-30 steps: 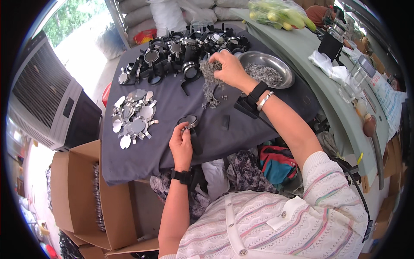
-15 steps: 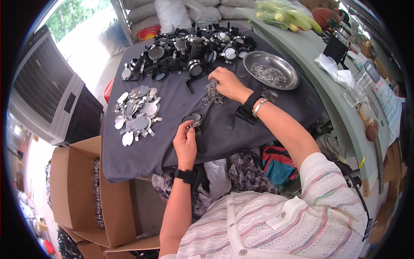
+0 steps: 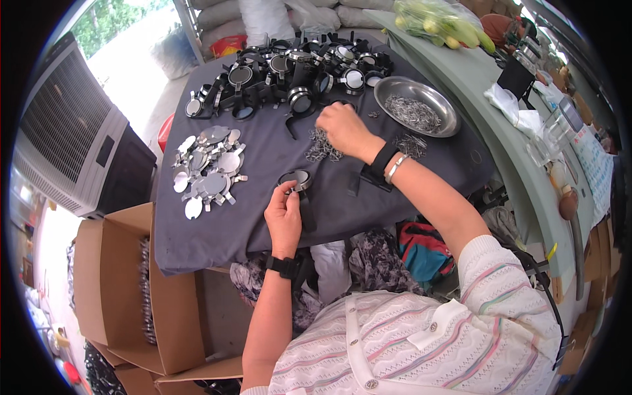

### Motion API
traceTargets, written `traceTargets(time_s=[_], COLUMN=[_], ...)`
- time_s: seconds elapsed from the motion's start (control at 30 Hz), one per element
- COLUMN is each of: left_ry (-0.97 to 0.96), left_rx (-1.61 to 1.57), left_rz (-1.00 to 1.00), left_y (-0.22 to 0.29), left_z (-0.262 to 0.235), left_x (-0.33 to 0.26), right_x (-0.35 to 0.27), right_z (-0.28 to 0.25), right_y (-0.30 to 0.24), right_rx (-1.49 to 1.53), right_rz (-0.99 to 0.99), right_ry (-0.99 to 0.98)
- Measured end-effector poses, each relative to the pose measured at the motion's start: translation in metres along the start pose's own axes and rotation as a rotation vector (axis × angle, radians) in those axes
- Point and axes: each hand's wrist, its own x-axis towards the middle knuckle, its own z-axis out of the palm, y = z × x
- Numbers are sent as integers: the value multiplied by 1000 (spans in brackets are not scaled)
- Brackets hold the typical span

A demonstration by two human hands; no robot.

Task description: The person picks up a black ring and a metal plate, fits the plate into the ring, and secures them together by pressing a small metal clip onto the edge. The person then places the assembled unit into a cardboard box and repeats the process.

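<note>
My left hand holds a small round black-rimmed piece with a strap on the dark grey cloth. My right hand reaches down onto a small heap of thin metal clips, fingers closed over them. A watch and bracelet sit on the right wrist, a black watch on the left. Behind the heap lies a pile of black round-lensed pieces. To the left lie several flat silver discs.
A round steel bowl with more metal clips stands at the right. Open cardboard boxes sit at lower left beside a grey cooling unit. A green counter with bananas, cloth and jars runs along the right.
My right hand has dropped from a raised position, holding a dangling bunch of clips, down onto the cloth. My left hand has stayed on the round piece.
</note>
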Motion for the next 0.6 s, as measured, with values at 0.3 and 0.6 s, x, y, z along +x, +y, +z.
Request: traceTargets(time_s=[0.3,0.6], left_ry=[5,6], left_rx=[-68,-23], left_rz=[-99,-79], left_y=[6,4], left_z=[0,-2], left_x=[-2,-2], right_x=[8,2], right_z=[34,16], right_y=[-28,-14], right_rx=[42,644], right_rz=[-315,313], right_ry=[-298,-280])
